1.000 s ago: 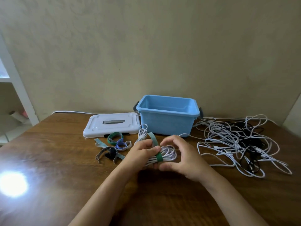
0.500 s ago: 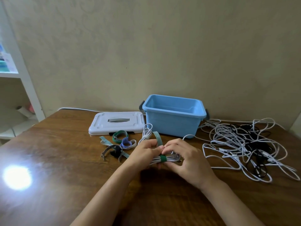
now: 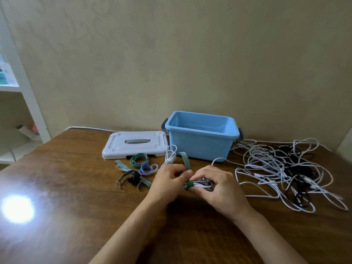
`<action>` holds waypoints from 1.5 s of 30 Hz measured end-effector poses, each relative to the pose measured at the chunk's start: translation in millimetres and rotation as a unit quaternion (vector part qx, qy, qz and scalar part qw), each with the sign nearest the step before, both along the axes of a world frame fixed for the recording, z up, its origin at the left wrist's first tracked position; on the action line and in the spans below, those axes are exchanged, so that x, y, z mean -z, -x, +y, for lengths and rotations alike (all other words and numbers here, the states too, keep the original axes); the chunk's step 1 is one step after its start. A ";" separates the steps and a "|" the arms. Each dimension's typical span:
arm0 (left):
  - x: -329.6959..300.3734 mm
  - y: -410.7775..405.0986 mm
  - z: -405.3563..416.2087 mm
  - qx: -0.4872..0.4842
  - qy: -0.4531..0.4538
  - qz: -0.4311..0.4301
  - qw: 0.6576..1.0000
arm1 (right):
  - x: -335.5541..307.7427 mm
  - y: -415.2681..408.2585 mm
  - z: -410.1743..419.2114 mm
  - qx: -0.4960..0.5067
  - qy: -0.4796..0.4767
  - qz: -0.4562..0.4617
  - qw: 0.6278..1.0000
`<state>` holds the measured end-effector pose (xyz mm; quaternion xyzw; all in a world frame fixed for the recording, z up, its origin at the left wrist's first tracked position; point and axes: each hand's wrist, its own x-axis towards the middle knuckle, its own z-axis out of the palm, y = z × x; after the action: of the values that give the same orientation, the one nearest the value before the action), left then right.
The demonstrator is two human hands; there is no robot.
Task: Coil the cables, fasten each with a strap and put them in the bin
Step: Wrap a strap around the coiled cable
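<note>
Now coiled cable [image 3: 200, 184], between both hands' fingers [image 3: 198, 176]

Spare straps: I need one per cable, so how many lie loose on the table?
About 4, overlapping: pale teal strip, green loop, purple-white loop, grey-black strap. More may hide underneath.

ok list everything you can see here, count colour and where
bin: one, light blue, back centre of table, open
lid: one, white, flat, left of bin
coiled cable: one, white, held in both hands
strap: one, green, wrapped round the coil, tail sticking up
spare straps: several, green, purple, grey, in front of lid
loose cables: tangled pile, white and black, right of bin
table: one, brown wood
shelf: white, far left
left hand: grips coil
right hand: grips coil
</note>
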<state>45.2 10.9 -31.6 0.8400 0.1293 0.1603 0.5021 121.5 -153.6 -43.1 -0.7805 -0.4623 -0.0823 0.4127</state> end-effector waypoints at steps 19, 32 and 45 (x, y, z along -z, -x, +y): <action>4.0 -0.5 5.7 0.043 -0.136 -0.055 0.988 | 5.7 -7.6 -0.6 0.044 0.058 0.070 0.995; 4.7 -2.0 5.3 0.063 -0.229 -0.127 0.963 | 5.1 -9.4 0.5 0.056 0.046 0.136 0.988; 9.6 -6.8 10.9 0.019 -0.147 -0.066 0.987 | 2.8 -9.9 -2.4 -0.025 0.000 0.266 0.964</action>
<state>51.9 21.8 -41.2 0.8945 0.0547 0.2235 0.3833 131.4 -156.1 -45.9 -0.7624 -0.3555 0.1384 0.5227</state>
